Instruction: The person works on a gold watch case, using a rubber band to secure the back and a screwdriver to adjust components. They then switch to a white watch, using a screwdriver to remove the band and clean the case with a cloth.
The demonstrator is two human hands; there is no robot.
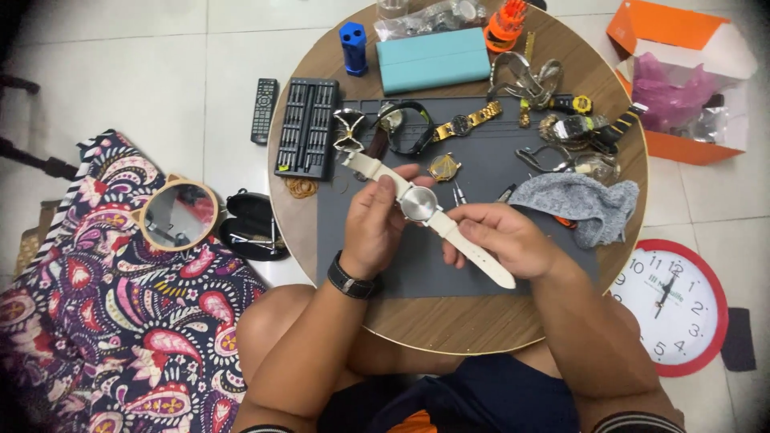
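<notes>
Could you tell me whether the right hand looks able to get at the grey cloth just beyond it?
Probably yes: the right hand lies beside the grey cloth, nothing between, though it holds the white-strapped watch.

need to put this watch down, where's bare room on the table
Bare mat lies below both hands, toward the table's near wooden edge. Crowded: the far half, with screwdriver set, teal case, watch pile and grey cloth on the right.

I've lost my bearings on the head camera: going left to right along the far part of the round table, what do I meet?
Black remote control on the floor → black screwdriver bit set → blue sharpener-like block → teal case → orange tool stand → orange cardboard box on the floor.
</notes>
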